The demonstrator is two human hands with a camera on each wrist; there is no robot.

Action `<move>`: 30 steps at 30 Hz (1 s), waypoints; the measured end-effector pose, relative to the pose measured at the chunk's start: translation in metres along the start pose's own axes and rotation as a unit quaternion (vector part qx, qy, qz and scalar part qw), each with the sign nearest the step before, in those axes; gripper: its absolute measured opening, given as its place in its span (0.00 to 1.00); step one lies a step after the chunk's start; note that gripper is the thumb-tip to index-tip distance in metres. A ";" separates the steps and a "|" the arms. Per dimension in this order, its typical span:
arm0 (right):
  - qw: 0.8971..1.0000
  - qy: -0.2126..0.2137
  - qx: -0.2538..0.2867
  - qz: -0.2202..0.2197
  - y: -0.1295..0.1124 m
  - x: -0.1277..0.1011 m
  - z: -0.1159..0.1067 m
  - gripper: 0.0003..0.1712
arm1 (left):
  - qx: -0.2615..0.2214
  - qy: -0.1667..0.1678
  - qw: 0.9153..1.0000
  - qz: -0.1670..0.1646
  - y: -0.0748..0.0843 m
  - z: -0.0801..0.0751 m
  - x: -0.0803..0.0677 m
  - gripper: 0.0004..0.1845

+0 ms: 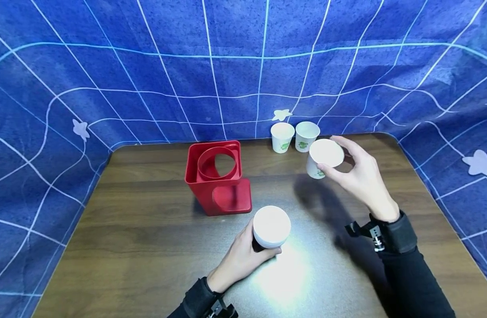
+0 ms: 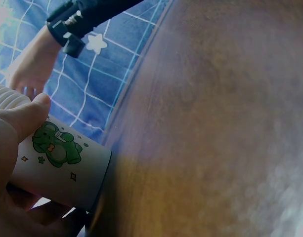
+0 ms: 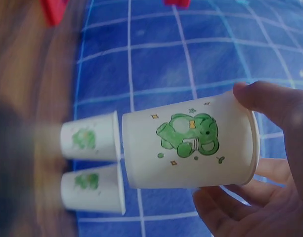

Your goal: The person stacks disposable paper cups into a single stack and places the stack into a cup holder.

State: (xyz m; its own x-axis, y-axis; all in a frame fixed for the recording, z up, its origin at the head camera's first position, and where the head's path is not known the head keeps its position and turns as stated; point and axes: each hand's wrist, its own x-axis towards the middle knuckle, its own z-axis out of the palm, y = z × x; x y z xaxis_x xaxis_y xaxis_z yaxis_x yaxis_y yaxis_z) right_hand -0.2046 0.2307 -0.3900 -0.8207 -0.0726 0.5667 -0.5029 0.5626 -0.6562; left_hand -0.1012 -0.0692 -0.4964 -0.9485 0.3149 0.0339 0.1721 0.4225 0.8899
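Left hand (image 1: 239, 258) grips paper cup (image 1: 271, 227) near centre of surface (image 1: 148, 247). Right hand (image 1: 356, 174) holds lifted cup (image 1: 324, 158) far right. Two cups (image 1: 294, 137) wait at far edge. Red holder (image 1: 218, 176) looks empty: judging early stage.

This looks like a staged recording booth rather than a lived-in room. A blue cloth backdrop (image 1: 243, 66) with a pale grid of lines and a few white star shapes hangs all round the far and side edges of a dark wood-grain counter (image 1: 148, 256) — it closes off whatever lies behind. The counter carries only a handful of props: a red plastic cup holder (image 1: 217, 179) and small white paper cups (image 1: 283, 137) printed with a green cartoon figure. A bright patch of light falls on the near part of the counter — a lamp aimed from the head's side. Black straps with camera mounts (image 1: 372, 232) sit on both wrists.
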 end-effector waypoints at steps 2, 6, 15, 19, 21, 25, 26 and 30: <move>1.000 -0.010 0.009 -0.011 -0.008 -0.003 0.001 0.39 | 0.001 0.001 1.000 -0.001 0.000 0.000 -0.001 0.51; 0.999 -0.028 0.016 -0.033 -0.024 -0.007 0.003 0.38 | 0.000 0.002 1.000 -0.002 -0.001 0.000 -0.001 0.51; 0.992 -0.049 0.070 -0.089 -0.062 -0.019 0.004 0.44 | 0.000 0.002 1.000 0.005 -0.001 0.000 0.000 0.51; 0.984 -0.076 0.125 -0.100 -0.078 -0.025 0.006 0.47 | 0.004 0.007 1.000 0.011 -0.002 0.000 -0.001 0.50; 0.980 -0.089 0.142 -0.106 -0.084 -0.028 0.007 0.48 | 0.007 0.009 1.000 0.016 -0.002 0.000 0.000 0.51; 0.970 -0.116 0.173 -0.123 -0.092 -0.034 0.011 0.47 | 0.002 0.006 1.000 0.021 -0.003 0.000 0.000 0.52; 0.968 -0.122 0.176 -0.128 -0.093 -0.035 0.013 0.47 | 0.001 0.005 1.000 0.021 -0.003 0.000 0.000 0.52; 0.964 -0.146 0.175 -0.139 -0.095 -0.038 0.019 0.45 | -0.006 -0.001 1.000 0.015 -0.003 -0.001 0.000 0.53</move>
State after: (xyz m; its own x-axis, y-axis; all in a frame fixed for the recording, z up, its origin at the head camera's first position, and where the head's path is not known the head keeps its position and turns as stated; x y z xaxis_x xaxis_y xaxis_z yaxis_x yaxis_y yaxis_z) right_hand -0.1306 0.1648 -0.3591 -0.6572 -0.4375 0.6137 -0.7327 0.1801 -0.6563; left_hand -0.1017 -0.0709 -0.4985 -0.9427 0.3283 0.0593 0.1968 0.4036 0.8935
